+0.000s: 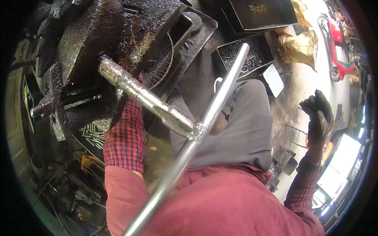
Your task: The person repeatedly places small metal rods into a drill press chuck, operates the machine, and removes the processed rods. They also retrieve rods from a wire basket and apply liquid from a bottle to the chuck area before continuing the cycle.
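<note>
A greasy, dark metal machine [90, 47] fills the upper left. From it a steel shaft [138, 91] reaches out to a long, shiny lever bar [179, 165], which slants across the middle in front of me. My left forearm in a red-and-black checked sleeve [124, 137] goes up beneath the machine. The left hand itself is hidden behind the machine and shaft. My right hand [319, 124], in a dark, stained glove, is raised at the right, apart from the lever. Its fingers are loosely bent and apart, with nothing seen in them.
A dark bin [271, 63] of small metal pins stands beyond my knee, below a black tray [264, 17]. More pins lie in a tray [92, 137] under the machine. A wire-mesh basket [159, 65] sits beside it. Yellowish sacks [298, 47] and a red scooter [336, 43] stand farther right.
</note>
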